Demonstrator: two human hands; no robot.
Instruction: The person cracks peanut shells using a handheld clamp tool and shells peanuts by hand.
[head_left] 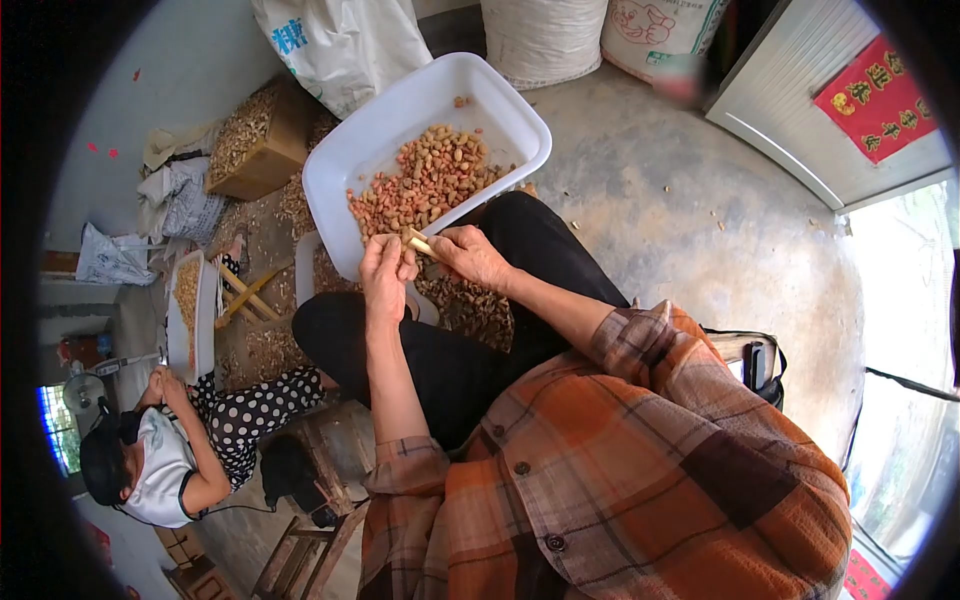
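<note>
Just beside one white tub's (pixel 500 108) near rim, the left hand's (pixel 386 275) fingers are pressing together, hiding any contents; the right hand's (pixel 472 258) are pinching one partly covered, pale stick-like tool (pixel 421 245). Inside the tub, uncountable peanuts (pixel 425 185) are lying heaped.

On the concrete floor (pixel 700 230) there stand white sacks (pixel 545 42) at top centre; shells (pixel 262 353) lie scattered at left.

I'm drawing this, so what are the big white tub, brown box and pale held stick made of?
White tub: probably smooth plastic, rounded rim. Brown box: likely matte cardboard, flat tan side. Pale stick: maybe wood or bamboo, yellowish; finish unclear.
</note>
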